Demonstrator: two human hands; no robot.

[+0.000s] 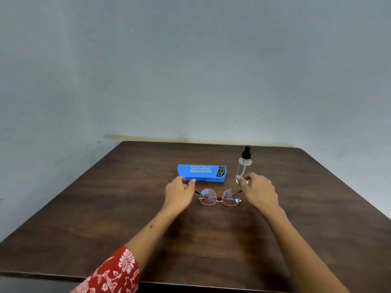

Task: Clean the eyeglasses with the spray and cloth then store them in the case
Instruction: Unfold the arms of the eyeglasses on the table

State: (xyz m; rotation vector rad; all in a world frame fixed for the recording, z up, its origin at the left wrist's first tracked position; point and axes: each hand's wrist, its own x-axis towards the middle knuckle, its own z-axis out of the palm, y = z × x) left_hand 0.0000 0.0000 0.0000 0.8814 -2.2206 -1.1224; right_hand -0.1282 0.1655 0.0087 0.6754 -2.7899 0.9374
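Brown wood-grain counter point(84, 218) fills the lower half of the frame, with the eyeglasses point(219, 197) lying at its centre, lenses facing the camera and temples running back toward the wall. Behind them, slightly left of centre, a blue case point(201, 172) lies shut; to the right of it a clear spray bottle point(243, 166) with a black nozzle stands upright. No cloth is visible anywhere.

Thin metal rims and round lenses suggest the eyeglasses are light, stiff at the frame but easily bent at the hinges, and quick to smudge or scratch on the glass. The sensible places to take hold are the temples or the outer corners near the hinges, never the lens faces; a soft pinch from both sides should lift them level.

The left hand point(179, 194) reaches in from lower left, palm down, fingers loosely curled, with the fingertips close to the near edge of the case and just beside the left end of the glasses; it holds nothing. The right hand point(259, 192) comes from lower right, fingers bent at the right hinge and in front of the bottle's base; whether it has hold of the temple I cannot tell. A red flowered sleeve point(114, 273) covers the left forearm.
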